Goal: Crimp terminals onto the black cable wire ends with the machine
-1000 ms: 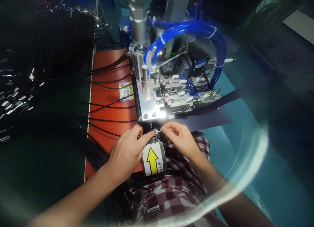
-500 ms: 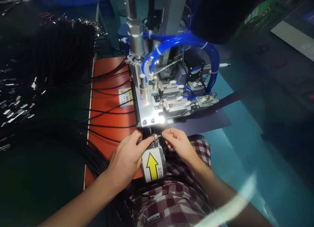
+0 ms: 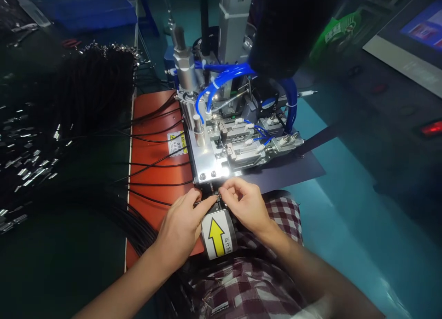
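Observation:
My left hand (image 3: 181, 222) is closed, thumb forward, on a black cable (image 3: 203, 201) at the front of the machine (image 3: 207, 160). Facing it, my right hand (image 3: 245, 206) pinches at the cable's end, where thin wires are mostly hidden by the fingertips. Both sets of fingertips nearly meet above a small dark metal block (image 3: 217, 206). Just below them is a rounded cover with a white label and yellow arrow (image 3: 217, 236).
Several black cables cross an orange-red plate (image 3: 155, 144) to the machine's left edge. A large cable bundle (image 3: 96, 84) with shiny ends lies at the left. Blue air hoses (image 3: 228, 72) arch over the machine. A screen (image 3: 424, 29) stands at the far right.
My right hand has moved left, closer to my left thumb. The coloured wires seen between the hands are now mostly covered. The view has shifted slightly.

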`<state>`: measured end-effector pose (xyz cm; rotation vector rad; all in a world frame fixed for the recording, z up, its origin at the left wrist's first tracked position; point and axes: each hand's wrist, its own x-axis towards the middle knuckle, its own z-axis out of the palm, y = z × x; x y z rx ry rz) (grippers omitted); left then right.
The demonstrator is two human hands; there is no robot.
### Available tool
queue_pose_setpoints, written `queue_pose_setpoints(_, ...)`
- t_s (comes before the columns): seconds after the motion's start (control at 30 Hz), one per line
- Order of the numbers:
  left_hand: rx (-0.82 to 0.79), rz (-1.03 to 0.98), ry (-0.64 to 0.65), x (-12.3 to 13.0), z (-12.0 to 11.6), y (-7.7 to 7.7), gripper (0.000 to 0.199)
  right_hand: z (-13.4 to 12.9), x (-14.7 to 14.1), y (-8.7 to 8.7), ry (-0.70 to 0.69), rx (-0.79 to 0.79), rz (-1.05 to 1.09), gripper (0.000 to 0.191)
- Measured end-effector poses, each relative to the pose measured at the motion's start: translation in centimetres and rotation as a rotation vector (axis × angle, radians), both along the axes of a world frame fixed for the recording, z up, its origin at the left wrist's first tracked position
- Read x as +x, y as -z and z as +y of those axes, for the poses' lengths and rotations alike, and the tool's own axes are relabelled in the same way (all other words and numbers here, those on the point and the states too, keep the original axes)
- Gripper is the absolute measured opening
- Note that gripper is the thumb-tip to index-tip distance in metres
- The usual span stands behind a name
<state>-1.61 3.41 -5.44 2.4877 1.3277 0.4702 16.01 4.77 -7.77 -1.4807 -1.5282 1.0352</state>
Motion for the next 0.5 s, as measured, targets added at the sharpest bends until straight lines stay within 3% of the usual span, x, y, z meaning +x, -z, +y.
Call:
queue_pose_setpoints(0.17, 0.008, -0.007, 0.003, 0.07, 0.12, -0.01, 0.038, 0.00, -0.04, 0.02, -0.007, -0.080, -0.065, 0.019)
queue_pose_setpoints(0.5, 0.017, -0.045, -0.004, -0.10, 0.00, 0.02, 0.034, -0.53, -0.25, 0.42, 0.037, -0.050, 0.098, 0.015)
